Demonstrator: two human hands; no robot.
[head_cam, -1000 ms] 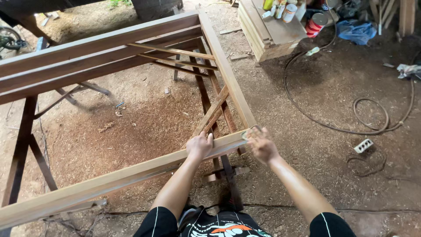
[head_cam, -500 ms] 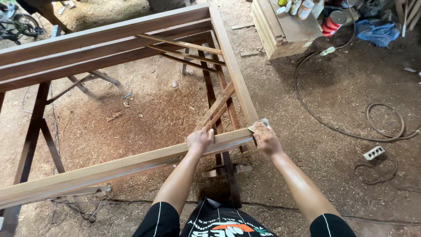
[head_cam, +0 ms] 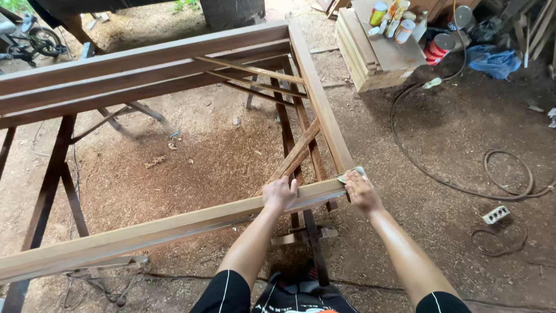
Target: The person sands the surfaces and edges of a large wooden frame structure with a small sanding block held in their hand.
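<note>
Pressing sandpaper (head_cam: pixel 352 173) onto frame (head_cam: pixel 174 223) corner, right hand (head_cam: pixel 362 192) lies flat, fingers together on pad. Left hand (head_cam: pixel 280 194) curls over near rail, fingers wrapped on top edge. Frame rests on trestles (head_cam: pixel 304 220) above dirt floor. Risks: splinters from raw edge, pad slipping off corner, frame shifting on trestles under uneven push.

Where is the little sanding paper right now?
In the head view, the sandpaper sits under the right hand at the near right corner of the wooden frame, right of the left hand.
</note>
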